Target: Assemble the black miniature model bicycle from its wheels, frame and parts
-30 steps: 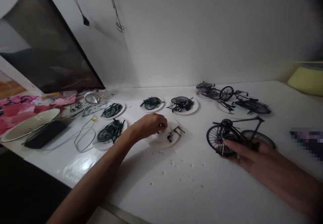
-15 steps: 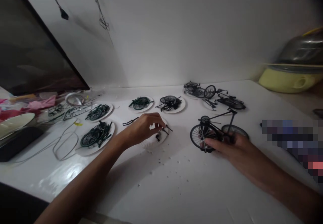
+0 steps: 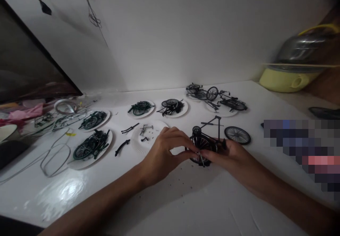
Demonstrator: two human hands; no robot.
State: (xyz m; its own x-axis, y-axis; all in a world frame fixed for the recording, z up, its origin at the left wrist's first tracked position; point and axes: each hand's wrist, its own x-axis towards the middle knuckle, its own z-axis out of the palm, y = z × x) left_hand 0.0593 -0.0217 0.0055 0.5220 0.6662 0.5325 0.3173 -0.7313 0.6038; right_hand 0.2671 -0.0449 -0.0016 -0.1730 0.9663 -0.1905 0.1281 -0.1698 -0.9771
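Note:
A black miniature bicycle (image 3: 204,140), with one spoked wheel fitted to its frame, is gripped low down by my right hand (image 3: 233,159). My left hand (image 3: 167,154) pinches at that wheel's hub, thumb and fingertips together. A thin pale piece (image 3: 202,159) shows at the hub between both thumbs; what the left fingertips hold is mostly covered. Beyond the right hand lies a loose spoked wheel (image 3: 237,135). Left of the bicycle, a white paper plate (image 3: 136,136) carries small metal and black parts. Next to it lie a black fork (image 3: 130,128) and a curved black strip (image 3: 122,147).
Several paper plates with bicycle parts, including a green set (image 3: 92,145), line the white table (image 3: 106,200). A looped wire (image 3: 55,154) lies at left, below a dark screen (image 3: 26,59). Tiny bits dot the front. A yellow pot (image 3: 289,80) stands back right.
My left hand has moved right from the small-parts plate to the bicycle's wheel hub. The right hand has brought the bicycle slightly left, uncovering the loose wheel. The view has shifted a little.

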